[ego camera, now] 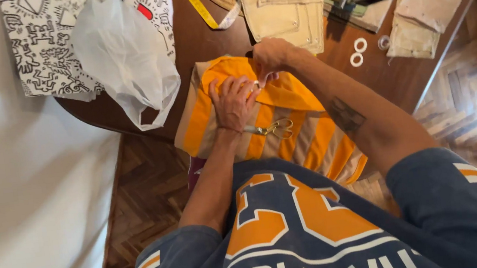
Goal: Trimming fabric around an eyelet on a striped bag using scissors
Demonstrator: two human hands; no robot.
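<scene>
Two bare hands work the orange-and-beige striped fabric [286, 128] at the near edge of the dark wooden table [377, 74]. Left hand [234, 101] presses flat; right hand [270, 56] pinches a folded edge. Soft, light, floppy cloth likely handles best gripped at folds. Small gold scissors [271, 129] lie on it.

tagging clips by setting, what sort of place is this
Probably a home sewing corner. Both hands, left hand and right hand, press striped orange fabric on a dark wooden table, with small scissors, a yellow tape measure and parquet floor.
</scene>
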